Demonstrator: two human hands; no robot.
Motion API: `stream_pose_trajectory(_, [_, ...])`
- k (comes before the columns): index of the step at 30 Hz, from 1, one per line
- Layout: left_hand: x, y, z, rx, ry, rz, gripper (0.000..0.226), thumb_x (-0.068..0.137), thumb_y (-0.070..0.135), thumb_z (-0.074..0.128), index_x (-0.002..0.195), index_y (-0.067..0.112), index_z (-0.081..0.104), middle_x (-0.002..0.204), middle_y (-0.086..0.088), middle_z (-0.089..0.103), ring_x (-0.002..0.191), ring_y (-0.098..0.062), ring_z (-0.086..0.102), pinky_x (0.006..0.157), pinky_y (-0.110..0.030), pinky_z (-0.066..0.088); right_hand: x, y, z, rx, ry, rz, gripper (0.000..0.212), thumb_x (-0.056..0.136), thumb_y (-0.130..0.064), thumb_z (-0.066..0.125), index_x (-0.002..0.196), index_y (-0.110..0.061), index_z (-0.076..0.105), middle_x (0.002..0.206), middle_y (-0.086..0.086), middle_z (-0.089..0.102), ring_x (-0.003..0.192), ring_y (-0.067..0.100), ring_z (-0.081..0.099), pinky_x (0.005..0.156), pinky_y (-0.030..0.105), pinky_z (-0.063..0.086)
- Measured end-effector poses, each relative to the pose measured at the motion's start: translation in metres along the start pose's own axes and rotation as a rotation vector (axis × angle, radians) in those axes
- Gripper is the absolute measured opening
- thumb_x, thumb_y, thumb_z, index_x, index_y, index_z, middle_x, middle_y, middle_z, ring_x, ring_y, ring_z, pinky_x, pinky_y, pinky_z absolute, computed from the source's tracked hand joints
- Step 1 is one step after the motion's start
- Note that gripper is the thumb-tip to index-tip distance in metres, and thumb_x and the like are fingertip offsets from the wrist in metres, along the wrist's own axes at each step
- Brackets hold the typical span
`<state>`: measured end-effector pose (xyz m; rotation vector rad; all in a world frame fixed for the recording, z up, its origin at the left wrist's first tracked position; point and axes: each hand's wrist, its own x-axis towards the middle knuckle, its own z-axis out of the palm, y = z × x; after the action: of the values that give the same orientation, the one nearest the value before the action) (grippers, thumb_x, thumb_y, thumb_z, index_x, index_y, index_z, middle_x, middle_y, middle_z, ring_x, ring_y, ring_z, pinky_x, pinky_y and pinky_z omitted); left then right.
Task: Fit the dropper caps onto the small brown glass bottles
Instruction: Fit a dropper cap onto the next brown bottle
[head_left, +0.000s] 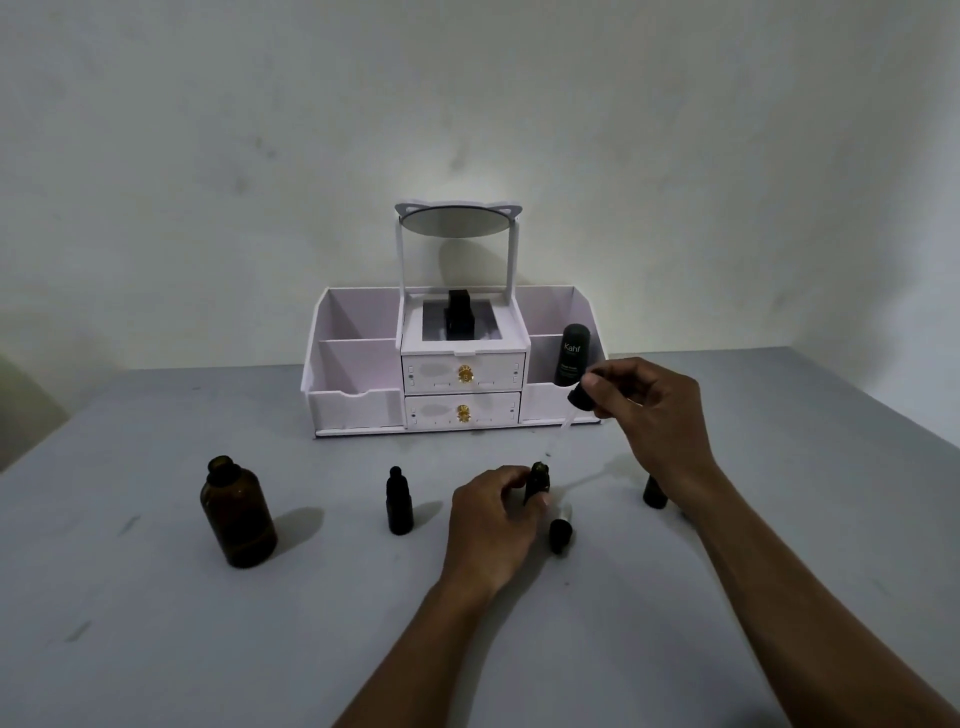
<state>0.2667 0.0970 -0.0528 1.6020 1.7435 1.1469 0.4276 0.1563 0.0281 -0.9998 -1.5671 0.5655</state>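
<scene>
My left hand grips a small brown bottle that stands open-mouthed on the grey table. My right hand holds a black dropper cap above and to the right of it, with the clear glass pipette slanting down toward the bottle's mouth. A small bottle with its dropper cap fitted stands to the left. Another dropper cap lies on the table just right of my left hand. A further small brown bottle is partly hidden behind my right wrist.
A large brown glass bottle with no cap stands at the left. At the back, against the wall, sits a white organiser with two drawers, a tilted mirror and a dark tube marked Kahf.
</scene>
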Motion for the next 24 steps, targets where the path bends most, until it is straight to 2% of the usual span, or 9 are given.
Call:
stream_pose_trajectory(3, [0.002,-0.001,0.000,0.009,0.001,0.015,0.038,0.089,0.032,0.069,0.126,0.025,0.064,0.124,0.008,0.065,0.096,0.004,0.050,0.082,-0.003,0.032,-0.001,0.001,0.003,-0.044,-0.021,-0.028,0.006,0.086,-0.020,0.076,0.090,-0.025,0.075,0.080,-0.011,0.075,0.072,0.004,0.070,0.074,0.025,0.059])
stream_pose_trajectory(9, [0.002,-0.001,0.000,0.027,-0.003,0.021,0.040,0.090,0.033,0.066,0.128,0.023,0.062,0.126,0.007,0.064,0.106,-0.002,0.055,0.090,-0.010,0.036,-0.006,0.008,0.009,-0.027,-0.030,-0.025,0.003,0.087,-0.018,0.075,0.088,-0.020,0.076,0.081,-0.003,0.076,0.075,0.009,0.071,0.072,0.027,0.059])
stream_pose_trajectory(12, [0.003,-0.002,0.001,0.025,-0.002,0.019,0.041,0.090,0.032,0.067,0.129,0.023,0.061,0.127,0.007,0.064,0.110,-0.005,0.056,0.092,-0.012,0.036,-0.007,0.009,0.009,-0.036,0.001,-0.038,0.009,0.087,-0.015,0.075,0.084,-0.024,0.074,0.077,-0.006,0.074,0.070,0.004,0.068,0.069,0.018,0.055])
stream_pose_trajectory(19, [0.004,-0.001,0.000,0.014,0.008,0.019,0.039,0.090,0.033,0.066,0.128,0.024,0.062,0.126,0.007,0.065,0.112,-0.008,0.058,0.096,-0.017,0.042,-0.008,0.009,0.013,-0.059,0.024,-0.067,0.006,0.087,-0.012,0.075,0.084,-0.017,0.073,0.076,-0.003,0.071,0.071,-0.003,0.067,0.068,0.006,0.050])
stream_pose_trajectory(21, [0.003,-0.002,0.000,0.011,0.008,0.025,0.038,0.090,0.033,0.066,0.127,0.024,0.063,0.125,0.008,0.065,0.110,-0.006,0.058,0.092,-0.014,0.040,-0.008,0.009,0.015,-0.058,0.025,-0.066,0.004,0.087,-0.014,0.075,0.086,-0.017,0.074,0.078,-0.001,0.073,0.073,0.001,0.068,0.069,0.008,0.051])
stream_pose_trajectory(24, [0.002,-0.002,0.000,0.008,0.007,0.022,0.038,0.090,0.032,0.067,0.127,0.024,0.063,0.124,0.008,0.065,0.110,-0.006,0.058,0.089,-0.012,0.038,-0.008,0.010,0.016,-0.037,0.016,-0.048,0.004,0.087,-0.016,0.075,0.090,-0.014,0.076,0.082,0.003,0.076,0.075,0.012,0.072,0.073,0.018,0.057])
